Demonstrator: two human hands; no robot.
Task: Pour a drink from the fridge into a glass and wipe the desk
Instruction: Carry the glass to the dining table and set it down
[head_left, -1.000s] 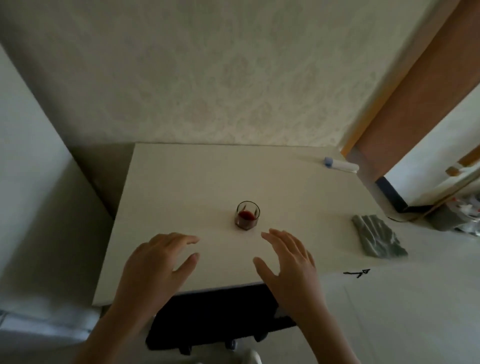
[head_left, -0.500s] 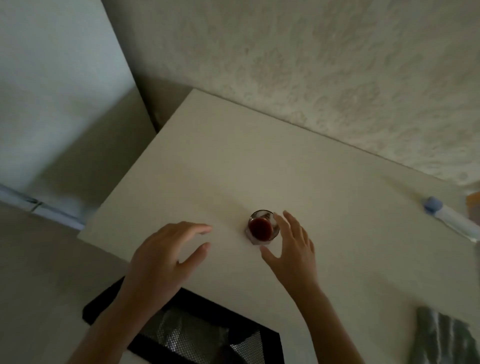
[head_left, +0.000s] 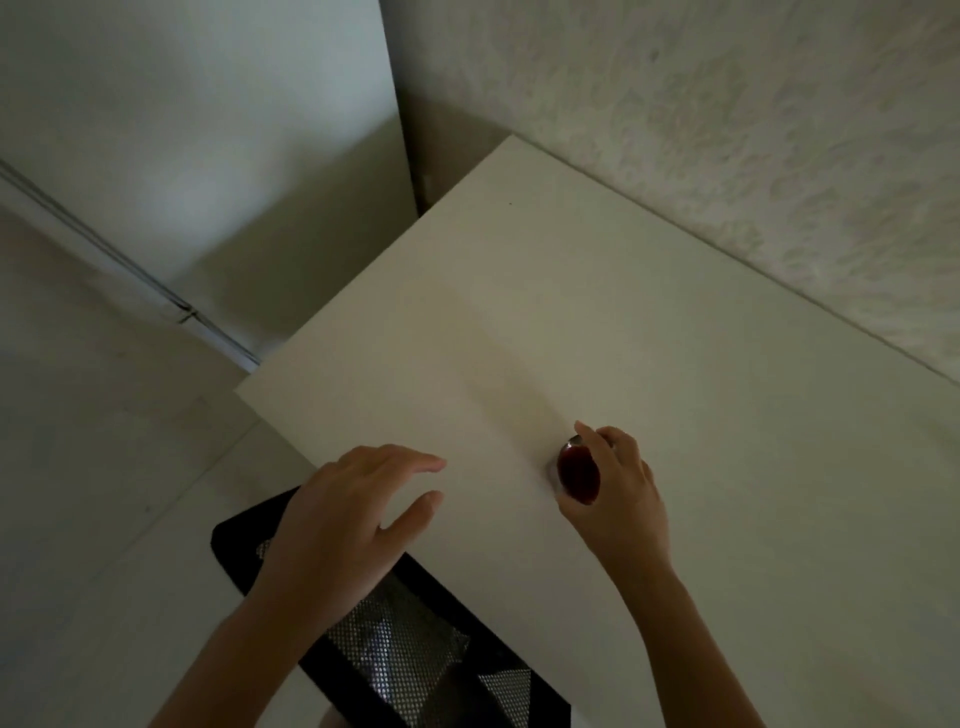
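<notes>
While the right hand (head_left: 615, 499) curls around the small glass (head_left: 577, 474) on the white desk (head_left: 675, 364), fingers over the far side and thumb at the near side, the grip looks closed on it, though whether the glass is already lifted off the surface cannot be told. The glass sits toward the near middle of the desk and holds a dark red drink that appears to reach fairly high, so the pouring part of the task seems done. The left hand (head_left: 348, 514) hovers over the near left edge of the desk, fingers loosely spread and holding nothing. A black mesh chair (head_left: 410, 660) shows below the desk edge. To move the glass well, the hold should stay low on the wall rather than at the rim, the glass should be kept upright, and the lift should be slow and level, since any tilt would likely slop red liquid onto the pale top and add to the wiping.
</notes>
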